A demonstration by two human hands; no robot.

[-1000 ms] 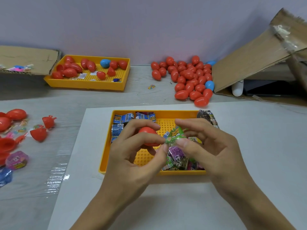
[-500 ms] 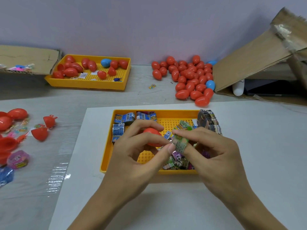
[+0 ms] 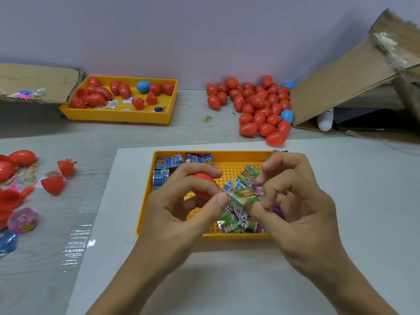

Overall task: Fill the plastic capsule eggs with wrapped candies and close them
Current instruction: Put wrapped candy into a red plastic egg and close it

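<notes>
While left hand [image 3: 181, 208] grips half-hidden red egg [image 3: 204, 185], right hand [image 3: 295, 201] pinches green candy [image 3: 244, 196], print unreadable.

Pale lilac wall [image 3: 159, 30] behind grey wood-grain table [image 3: 136, 137] (evenly lit)

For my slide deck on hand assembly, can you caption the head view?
Left hand holds a red capsule egg while both hands pinch a green wrapped candy above the yellow candy tray.

A packing workbench — sorting trays [image 3: 118, 115], heaped capsule eggs [image 3: 256, 105], opened cartons [image 3: 345, 80].
</notes>
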